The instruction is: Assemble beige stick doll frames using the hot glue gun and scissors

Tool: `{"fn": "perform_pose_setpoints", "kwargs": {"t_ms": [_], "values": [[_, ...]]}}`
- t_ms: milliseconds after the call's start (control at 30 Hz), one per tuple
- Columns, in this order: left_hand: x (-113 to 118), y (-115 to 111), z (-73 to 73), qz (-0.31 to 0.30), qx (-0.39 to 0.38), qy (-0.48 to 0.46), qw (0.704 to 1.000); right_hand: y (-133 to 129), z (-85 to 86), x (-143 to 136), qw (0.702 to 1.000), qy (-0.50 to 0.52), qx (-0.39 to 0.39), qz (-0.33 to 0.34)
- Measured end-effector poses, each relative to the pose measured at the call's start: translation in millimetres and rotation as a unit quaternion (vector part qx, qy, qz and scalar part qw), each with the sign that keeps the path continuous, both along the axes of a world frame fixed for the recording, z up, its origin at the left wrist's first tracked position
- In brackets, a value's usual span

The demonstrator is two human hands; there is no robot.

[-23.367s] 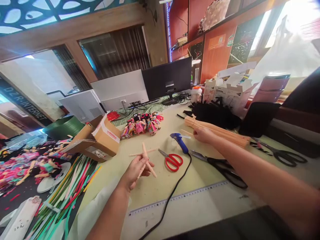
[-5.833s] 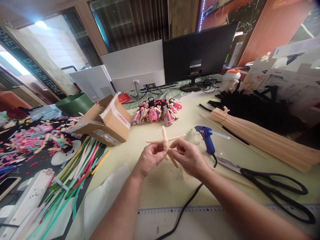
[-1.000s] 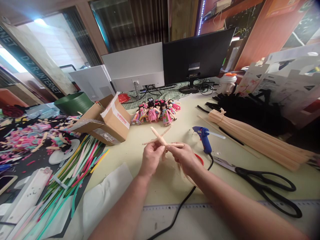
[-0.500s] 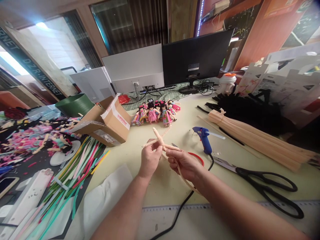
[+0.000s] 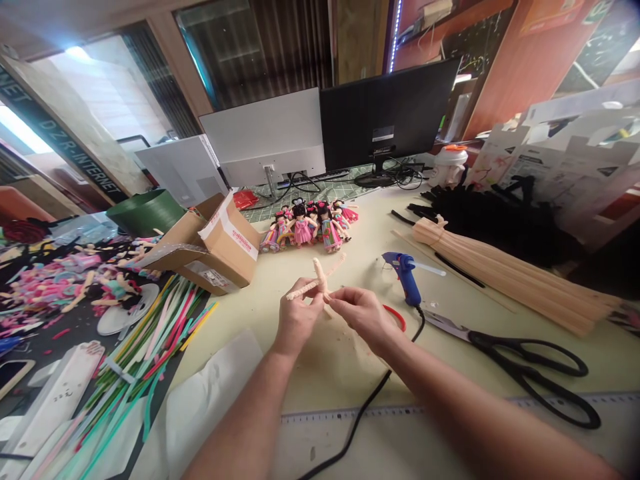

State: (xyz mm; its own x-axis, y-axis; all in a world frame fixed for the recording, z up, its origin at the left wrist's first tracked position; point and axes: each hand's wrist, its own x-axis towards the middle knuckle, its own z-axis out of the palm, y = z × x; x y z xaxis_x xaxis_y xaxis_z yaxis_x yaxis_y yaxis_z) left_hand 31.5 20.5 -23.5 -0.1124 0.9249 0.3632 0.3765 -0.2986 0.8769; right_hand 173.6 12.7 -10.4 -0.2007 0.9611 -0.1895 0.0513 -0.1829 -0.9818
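Note:
A small doll body of twisted, skin-toned pipe cleaner (image 5: 321, 272) stands up between my two hands, its thin limbs sticking out to the left and the upper right. My left hand (image 5: 299, 317) is closed on its lower part, thumb against fingertips. From the right, my right hand (image 5: 361, 315) pinches the pipe cleaner at the base of the figure, fingertips almost meeting those of my left. A blue glue gun (image 5: 404, 275) lies right of my hands, near a red ring-like piece (image 5: 397, 317) partly behind my right hand. Big black-handled scissors (image 5: 520, 363) lie farther right.
Finished dolls (image 5: 313, 225) stand behind my hands. An open cardboard box (image 5: 220, 247) and coloured pipe cleaners (image 5: 135, 347) are at left. A bundle of skin-toned pipe cleaners (image 5: 510, 277) lies at right. The glue gun's black cable (image 5: 367, 407) crosses a ruler (image 5: 345, 415) in front.
My right hand has shifted its grip closer to the figure's base. The long loose strand that trailed under my right hand no longer shows. The view has turned slightly.

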Motion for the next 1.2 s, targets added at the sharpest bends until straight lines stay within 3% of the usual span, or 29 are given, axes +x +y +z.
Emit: {"fn": "perform_pose_setpoints", "kwargs": {"t_ms": [100, 267, 433, 667, 900, 1067, 1200], "values": [[-0.8, -0.4, -1.3, -0.01, -0.026, -0.012, 1.0, 2.7, 2.8, 4.4, 0.996, -0.067, 0.062, 0.006], [-2.4, -0.5, -2.1, -0.078, -0.136, -0.107, 0.982, 10.6, -1.0, 13.2, 0.976, -0.149, 0.161, -0.01], [-1.8, -1.3, -0.3, -0.157, -0.182, -0.214, 0.947, 16.8, -0.8, 17.6, 0.981, -0.142, 0.13, -0.011], [-1.1, -3.2, 3.2, -0.206, -0.202, -0.32, 0.902, 17.0, -2.7, 17.8, 0.997, 0.024, 0.067, 0.029], [3.8, -5.6, 4.1, -0.175, -0.227, -0.407, 0.867, 13.0, -8.6, 10.1, 0.992, 0.113, 0.053, 0.033], [5.0, -4.7, 1.1, -0.135, -0.209, -0.394, 0.885, 14.3, -17.1, 8.8, 0.992, 0.07, 0.102, 0.006], [3.5, -3.4, 0.2, -0.109, -0.203, -0.391, 0.891, 13.9, -18.3, 6.8, 0.994, 0.061, 0.093, -0.013]]}}
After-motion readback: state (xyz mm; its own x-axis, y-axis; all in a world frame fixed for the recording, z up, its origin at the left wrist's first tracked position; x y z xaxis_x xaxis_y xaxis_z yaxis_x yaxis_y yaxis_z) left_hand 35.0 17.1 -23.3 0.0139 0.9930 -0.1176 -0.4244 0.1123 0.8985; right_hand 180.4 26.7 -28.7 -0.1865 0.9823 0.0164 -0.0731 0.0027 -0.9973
